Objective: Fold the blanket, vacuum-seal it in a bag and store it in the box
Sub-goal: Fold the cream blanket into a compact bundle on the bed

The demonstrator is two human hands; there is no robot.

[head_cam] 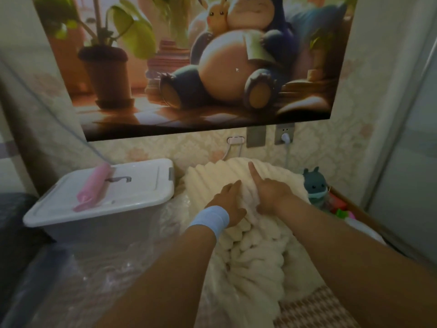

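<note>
A cream, chunky ribbed blanket (250, 252) lies bunched on the bed in the middle of the view. My left hand (228, 201), with a pale blue wristband, presses flat on it, fingers straight. Just to its right, my right hand (267, 189) rests on the blanket with the index finger stretched forward and the other fingers curled under; whether they pinch the fabric is hidden. A clear plastic vacuum bag (94, 275) lies crumpled at the lower left beside the blanket. The white storage box (132, 202) stands at the left with its lid closed.
A pink hand pump (93, 187) lies on the box lid. A teal plush toy (315, 185) sits right of the blanket, with colourful items behind it. A wall with a large poster, sockets and a cable is close behind. A checked cover (316, 308) shows at the lower right.
</note>
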